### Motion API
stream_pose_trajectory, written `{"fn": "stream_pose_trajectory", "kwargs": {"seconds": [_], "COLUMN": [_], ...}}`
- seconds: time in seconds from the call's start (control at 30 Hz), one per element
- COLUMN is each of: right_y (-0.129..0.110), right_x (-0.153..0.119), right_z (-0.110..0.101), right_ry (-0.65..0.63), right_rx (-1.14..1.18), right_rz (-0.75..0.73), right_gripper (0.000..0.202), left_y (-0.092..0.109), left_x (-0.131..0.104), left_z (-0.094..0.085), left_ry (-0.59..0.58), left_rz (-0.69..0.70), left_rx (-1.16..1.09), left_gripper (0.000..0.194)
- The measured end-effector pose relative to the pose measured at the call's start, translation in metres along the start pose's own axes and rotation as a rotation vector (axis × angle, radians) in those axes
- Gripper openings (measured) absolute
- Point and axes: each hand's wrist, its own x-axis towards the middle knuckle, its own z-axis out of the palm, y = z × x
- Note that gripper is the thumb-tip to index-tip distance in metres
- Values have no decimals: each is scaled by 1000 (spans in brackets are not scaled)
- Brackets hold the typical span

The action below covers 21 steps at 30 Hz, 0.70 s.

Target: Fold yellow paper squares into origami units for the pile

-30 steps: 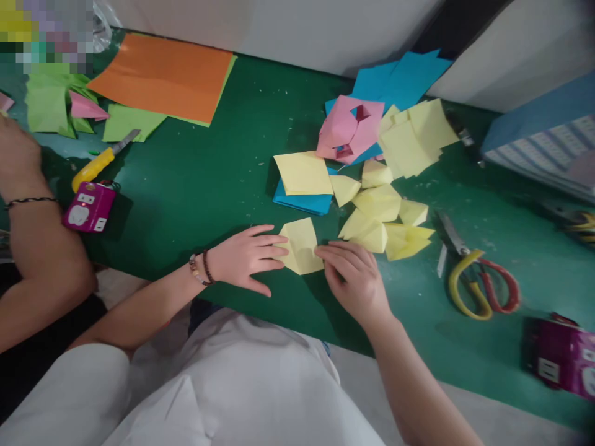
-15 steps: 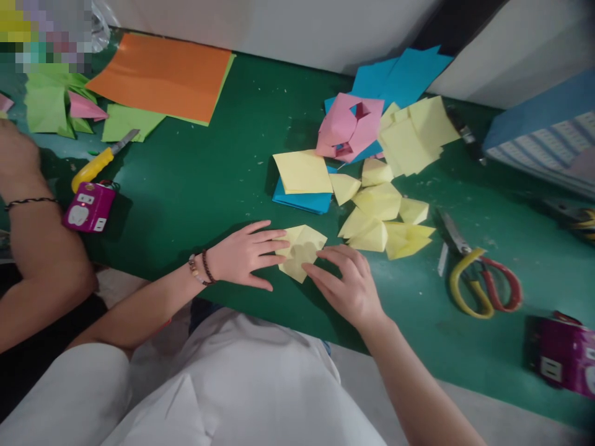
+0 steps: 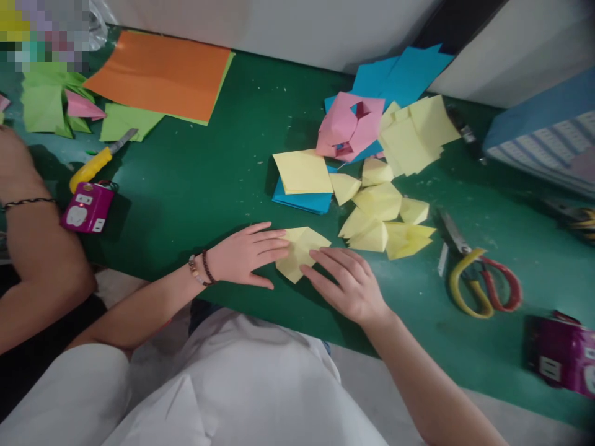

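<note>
A pale yellow sheet of folded paper [image 3: 297, 253] lies on the green table in front of me. My left hand [image 3: 251, 255] rests flat with its fingers stretched out, the fingertips on the paper's left edge. From the right, my right hand [image 3: 348, 282] touches the paper's right part with its fingertips; thumb and forefinger are apart, not gripping it. Just beyond lie several folded yellow paper pieces [image 3: 379, 201] and a stack of yellow squares [image 3: 304, 172] on top of blue paper [image 3: 304, 201].
A pink folded paper shape [image 3: 341, 127], loose yellow squares [image 3: 413, 139] and blue sheets [image 3: 390, 77] lie behind. Scissors [image 3: 471, 272] are at right, a purple box [image 3: 564, 356] at the corner. Another person's arm [image 3: 35, 241] is at left, near a yellow cutter [image 3: 93, 168] and orange paper [image 3: 162, 74].
The paper has turned slightly under my fingers, its right corner reaching further right. My right hand's fingers have shifted a little to the left; the left hand has hardly moved.
</note>
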Motion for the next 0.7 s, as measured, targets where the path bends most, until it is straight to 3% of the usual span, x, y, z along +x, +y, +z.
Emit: {"fn": "stream_pose_trajectory", "kwargs": {"seconds": [0.27,0.4,0.57,0.7], "right_y": [-3,-2,-6,-10], "right_x": [8,13,19,25], "right_z": [5,7,15,15], "right_ry": [32,-22,0,-16], "right_rx": [147,264,272,261], "right_rz": [31,152,334,380], "right_gripper": [21,15,17,8], "left_y": [1,0,-1,-1], "left_x": [-2,-1,-2,-2], "left_z": [-1,-1,-4,-5], "left_ry": [61,79,101,91], "left_rz": [53,99,144,153], "left_rx": [22,12,-10,14], "left_gripper": [54,52,45,44]}}
